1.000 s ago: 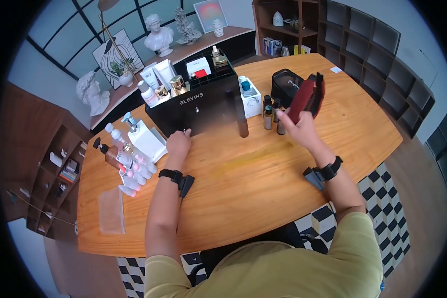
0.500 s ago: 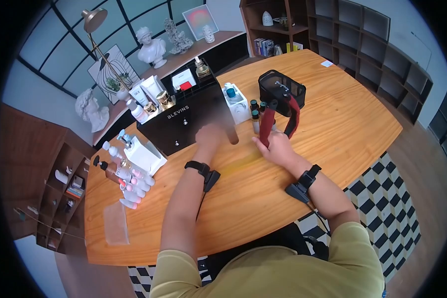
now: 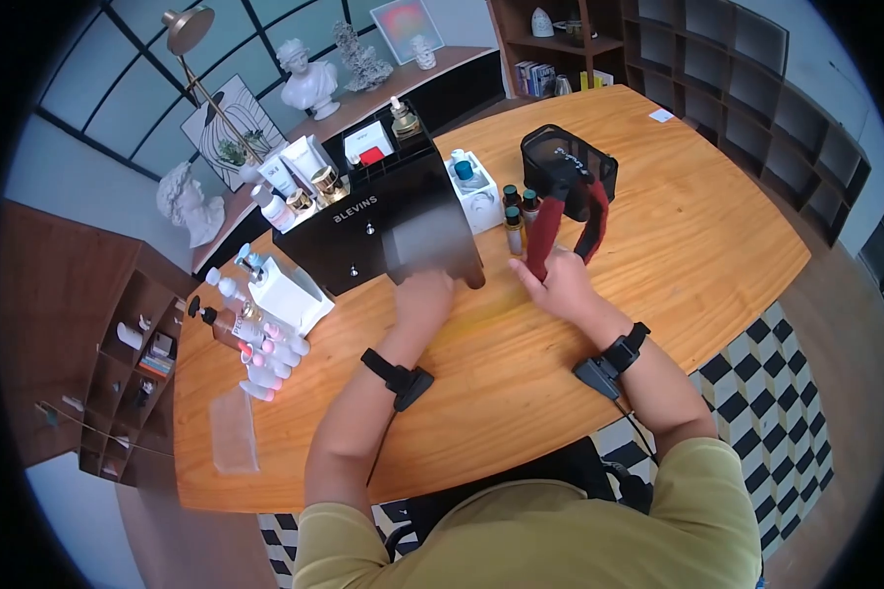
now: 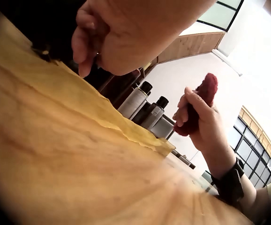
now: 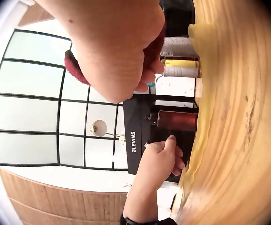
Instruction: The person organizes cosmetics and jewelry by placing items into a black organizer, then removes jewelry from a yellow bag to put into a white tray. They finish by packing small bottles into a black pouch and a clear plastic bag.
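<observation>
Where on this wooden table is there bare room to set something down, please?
The table is bare right of the mesh bag, and along the near edge between both forearms. It is crowded around the black organizer, small bottles and pump bottles.

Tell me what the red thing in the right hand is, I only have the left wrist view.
Observer: It is a red pouch with its two sides spread open. The right hand grips its lower end, just in front of a black mesh bag.
Operator: And the dark thing by the left hand?
Observer: A black box lettered BLEVINS. The left hand is at its front right corner.
Operator: Anything next to those fingers?
Observer: A dark brown bottle stands close beside them.
</observation>
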A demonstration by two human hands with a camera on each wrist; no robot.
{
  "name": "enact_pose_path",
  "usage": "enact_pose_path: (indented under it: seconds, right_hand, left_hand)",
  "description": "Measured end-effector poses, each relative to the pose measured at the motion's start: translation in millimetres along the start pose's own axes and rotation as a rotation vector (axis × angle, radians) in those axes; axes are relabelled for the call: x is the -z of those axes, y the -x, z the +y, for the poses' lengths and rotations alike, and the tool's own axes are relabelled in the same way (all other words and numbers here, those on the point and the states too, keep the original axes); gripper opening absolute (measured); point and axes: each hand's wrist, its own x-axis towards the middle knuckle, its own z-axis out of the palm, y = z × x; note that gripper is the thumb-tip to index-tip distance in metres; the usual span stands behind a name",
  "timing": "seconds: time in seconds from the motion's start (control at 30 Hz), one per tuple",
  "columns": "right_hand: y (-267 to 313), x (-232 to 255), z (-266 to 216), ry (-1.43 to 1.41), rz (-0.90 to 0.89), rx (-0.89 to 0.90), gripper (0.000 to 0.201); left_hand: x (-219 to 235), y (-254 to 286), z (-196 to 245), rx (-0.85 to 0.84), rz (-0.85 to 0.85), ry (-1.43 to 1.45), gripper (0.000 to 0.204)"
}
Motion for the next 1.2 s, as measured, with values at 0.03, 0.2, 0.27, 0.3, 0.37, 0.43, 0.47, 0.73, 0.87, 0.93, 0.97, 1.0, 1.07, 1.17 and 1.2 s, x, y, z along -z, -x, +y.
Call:
enact_pose_path:
  seconds: [0.03,0.2,0.27,0.3,0.37,0.43,0.47,0.73,0.87,0.93,0.97,1.0,1.07,1.17,1.2]
  right_hand:
    - [-0.8,1.2,-0.9,-0.003,-0.003,-0.003,0.036]
    - [1.0,-0.5,5.7,0.023,-0.086,0.010,0.032]
    - [1.9,0.0,5.5,0.010,-0.109,0.000,0.032]
    - [1.2,2.9,1.8,-0.014,-0.097,-0.004,0.032]
    - [-0.3,4.6,-1.2,-0.041,-0.053,-0.055,0.032]
    - [-1.7,7.5,-0.3,-0.042,0.014,-0.148,0.033]
    - [-4.0,11.3,-3.6,-0.010,0.018,-0.159,0.031]
    - [-66.6,41.1,-69.4,-0.129,-0.293,0.396,0.024]
    - [-112.1,29.6,-82.4,-0.209,-0.674,0.418,0.024]
    - [-132.6,19.5,-90.7,-0.209,-0.949,0.259,0.024]
    - [-140.5,11.2,-88.1,-0.204,-1.023,0.234,0.024]
    - [-147.8,-1.2,-80.1,-0.197,-1.094,0.209,0.024]
    - [-163.5,-25.5,-59.5,-0.118,-1.202,0.247,0.023]
    - [-174.1,-45.6,-42.9,0.016,-1.253,0.114,0.027]
    - [-175.6,-52.0,-37.8,0.157,-1.203,0.170,0.029]
  left_hand:
    - [-0.1,2.8,1.5,-0.008,0.000,-0.003,0.045]
    - [-3.4,14.6,9.7,0.095,-0.113,0.076,0.045]
    - [1.2,20.0,13.6,0.095,-0.115,0.093,0.045]
    - [2.4,22.0,14.7,0.097,-0.110,0.098,0.045]
    - [2.0,23.9,15.1,0.108,-0.108,0.106,0.044]
    - [-0.7,23.2,13.8,0.122,-0.115,0.114,0.044]
    - [-3.3,24.3,13.3,0.125,-0.098,0.133,0.044]
    - [-2.9,28.1,11.2,0.130,-0.085,0.257,0.043]
    - [1.0,30.1,12.6,0.139,-0.092,0.284,0.043]
    - [-0.5,29.3,12.1,0.155,-0.114,0.287,0.043]
    - [-0.5,28.6,11.7,0.160,-0.121,0.286,0.043]
    - [-2.7,28.5,11.3,0.164,-0.113,0.284,0.043]
    - [-10.4,27.5,10.5,0.170,-0.095,0.280,0.043]
    - [-14.7,27.0,9.4,0.164,-0.090,0.284,0.042]
    - [-13.7,26.8,9.3,0.167,-0.098,0.285,0.042]
